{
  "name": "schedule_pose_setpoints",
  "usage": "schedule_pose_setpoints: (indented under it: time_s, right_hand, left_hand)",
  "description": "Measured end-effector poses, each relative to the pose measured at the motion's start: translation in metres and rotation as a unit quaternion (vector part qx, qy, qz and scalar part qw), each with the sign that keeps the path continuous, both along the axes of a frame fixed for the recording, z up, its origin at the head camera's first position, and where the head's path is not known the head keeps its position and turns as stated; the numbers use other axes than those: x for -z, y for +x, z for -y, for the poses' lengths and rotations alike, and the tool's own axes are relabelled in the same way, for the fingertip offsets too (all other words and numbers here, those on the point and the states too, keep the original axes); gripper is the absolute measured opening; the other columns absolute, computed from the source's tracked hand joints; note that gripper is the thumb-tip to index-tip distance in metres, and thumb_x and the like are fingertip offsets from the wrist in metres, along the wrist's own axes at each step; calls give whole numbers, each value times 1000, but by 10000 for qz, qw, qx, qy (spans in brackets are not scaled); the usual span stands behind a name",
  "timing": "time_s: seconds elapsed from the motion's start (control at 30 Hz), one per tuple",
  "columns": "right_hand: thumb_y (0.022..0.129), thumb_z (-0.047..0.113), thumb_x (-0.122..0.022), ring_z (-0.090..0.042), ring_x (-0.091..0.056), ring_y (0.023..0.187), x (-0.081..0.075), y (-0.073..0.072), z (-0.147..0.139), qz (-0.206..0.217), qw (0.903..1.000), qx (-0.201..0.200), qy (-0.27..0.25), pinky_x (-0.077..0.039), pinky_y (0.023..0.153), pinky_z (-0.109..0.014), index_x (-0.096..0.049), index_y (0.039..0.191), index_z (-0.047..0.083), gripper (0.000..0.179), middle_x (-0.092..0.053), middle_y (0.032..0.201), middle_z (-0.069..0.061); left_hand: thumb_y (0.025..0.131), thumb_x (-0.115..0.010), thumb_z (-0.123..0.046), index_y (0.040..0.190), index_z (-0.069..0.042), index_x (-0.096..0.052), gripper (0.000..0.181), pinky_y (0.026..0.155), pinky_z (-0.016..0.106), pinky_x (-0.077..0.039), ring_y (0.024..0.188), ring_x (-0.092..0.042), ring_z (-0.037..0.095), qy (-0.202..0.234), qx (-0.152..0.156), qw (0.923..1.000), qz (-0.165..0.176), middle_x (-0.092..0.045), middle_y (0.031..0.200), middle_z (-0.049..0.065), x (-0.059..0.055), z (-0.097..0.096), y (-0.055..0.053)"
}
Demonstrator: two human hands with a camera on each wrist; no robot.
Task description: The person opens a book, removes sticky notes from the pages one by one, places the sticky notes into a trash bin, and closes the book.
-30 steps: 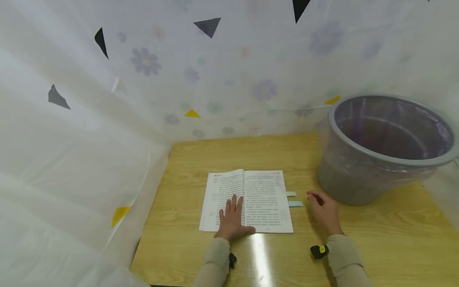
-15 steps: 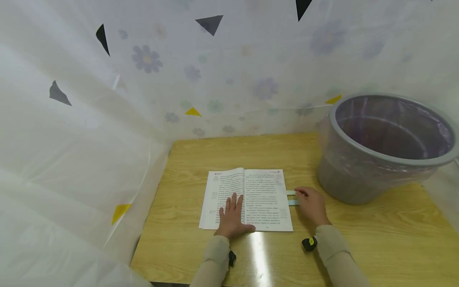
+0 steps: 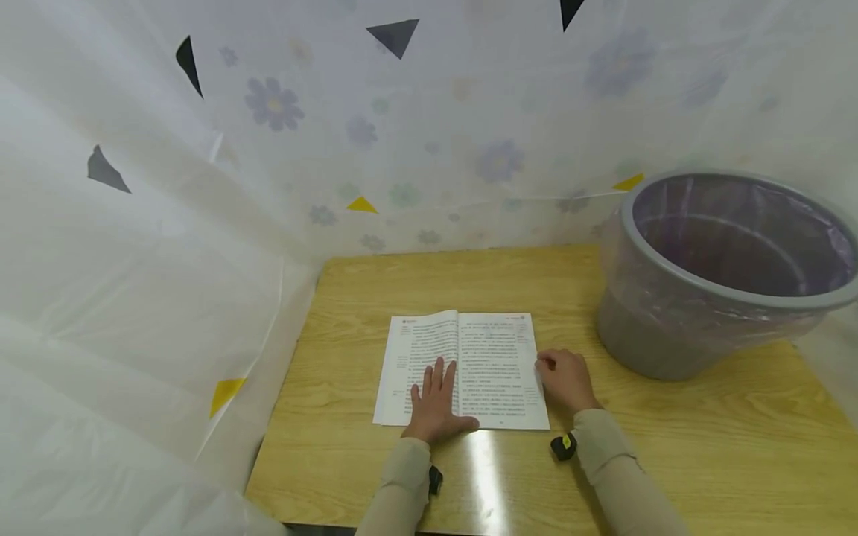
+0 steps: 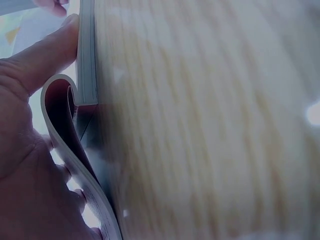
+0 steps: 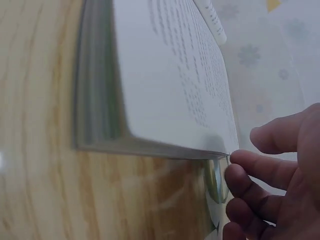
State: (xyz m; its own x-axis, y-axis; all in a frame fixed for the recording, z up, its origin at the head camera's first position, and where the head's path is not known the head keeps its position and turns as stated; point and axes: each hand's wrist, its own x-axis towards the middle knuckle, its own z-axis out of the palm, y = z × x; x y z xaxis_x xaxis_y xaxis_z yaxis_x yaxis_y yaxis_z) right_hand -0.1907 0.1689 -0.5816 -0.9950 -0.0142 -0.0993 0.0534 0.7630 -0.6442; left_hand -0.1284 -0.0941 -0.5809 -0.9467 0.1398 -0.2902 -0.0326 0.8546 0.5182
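An open book (image 3: 492, 361) with printed pages lies flat on the wooden table. My left hand (image 3: 436, 409) rests on the left page, fingers spread, its thumb stretched across the lower part of the spine. In the left wrist view that thumb (image 4: 52, 55) presses near the book's thick lower edge, and pages curl beside it. At the right page's outer edge is my right hand (image 3: 566, 381). Its index fingertip touches the edge in the right wrist view, the thumb (image 5: 275, 135) held apart. Pale strips (image 5: 218, 175) show beside these fingertips; in the head view the hand hides them.
A large grey bucket (image 3: 660, 327) lined with clear plastic stands on the table (image 3: 362, 290) at the right. White flowered sheeting (image 3: 429, 149) hangs behind, and plain white sheeting encloses the left side.
My right hand has moved left from beside the bucket to the book's right edge, covering the two strips that stuck out there. The left hand stays in place.
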Motion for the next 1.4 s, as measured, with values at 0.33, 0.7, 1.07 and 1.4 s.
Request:
schedule_pose_setpoints:
  time_s: [0.33, 0.7, 1.07, 1.4]
  right_hand:
    - [94, 19, -57, -27, -57, 88, 3, 1, 2, -31, 10000, -51, -6, -44, 83, -42, -66, 124, -4, 39, -68, 98, -15]
    - [95, 20, -55, -26, -54, 89, -1, -2, 6, 256, 9996, 73, -51, -41, 77, -37, -66, 124, -4, 39, -64, 96, -13]
    - [97, 22, -53, -28, -60, 100, -2, -4, 10, 482, 9973, 384, -406, -48, 87, -43, -64, 126, -1, 39, -68, 112, -16]
    - [98, 19, -54, -27, -58, 99, -18, 14, 24, -161, 9941, 337, -1018, -46, 85, -38, -63, 129, 3, 36, -65, 111, -16]
  left_hand:
    - [71, -84, -51, 161, -19, -12, 119, 121, 68, -8, 157, -2, 35, -14, 22, 10000, 18, -1, 170, 7, -1, 0, -2]
    - [72, -83, -51, 161, -19, -11, 119, 121, 67, -6, 157, -1, 34, 14, -22, 10000, 80, 0, 170, 7, 0, 0, -1]
    - [72, -84, -51, 161, -19, -12, 119, 121, 67, -6, 157, -2, 34, -20, -48, 10000, 59, 0, 170, 7, 1, 0, -2]
    - [75, -83, -47, 160, -17, -15, 114, 120, 69, -10, 157, -2, 37, -6, 119, 9998, 127, 0, 170, 10, -10, -1, -6]
